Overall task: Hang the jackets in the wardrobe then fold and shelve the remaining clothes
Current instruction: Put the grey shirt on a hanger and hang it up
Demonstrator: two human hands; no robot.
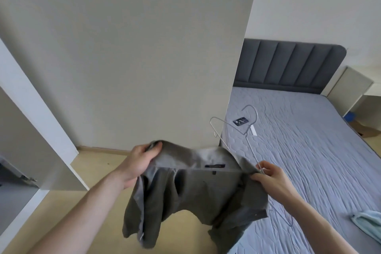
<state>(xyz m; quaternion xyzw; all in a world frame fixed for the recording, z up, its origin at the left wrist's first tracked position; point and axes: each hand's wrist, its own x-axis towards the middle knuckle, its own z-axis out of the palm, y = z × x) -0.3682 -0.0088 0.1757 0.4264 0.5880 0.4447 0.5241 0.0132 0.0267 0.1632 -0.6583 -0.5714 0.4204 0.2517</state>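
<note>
Here the person holds a grey jacket (191,187) spread out between both hands, in the air above the wooden floor (99,163) and beside the bed (309,150). The left hand (140,161) grips the collar on the left side, with the fingers curled over the top edge of the cloth. The right hand (268,175) pinches the other end of the collar and, at the same time, holds a thin wire hanger (245,132). The hanger stands up and away from this hand, with its hook over the edge of the mattress; its lower part goes down behind the jacket. The inside of the jacket faces the camera, a small dark label (214,165) shows under the collar, and the body and sleeves hang down loosely.

On the bed lie a dark phone (240,121) and a small white object (253,130) just beside it, both near the hook of the hanger. A light blue cloth (367,225) lies at the right edge of the bed. Behind the bed stands a padded grey headboard (288,64). On the left an open white wardrobe door (41,130) is seen, and a pale wall panel (132,47) fills the middle
</note>
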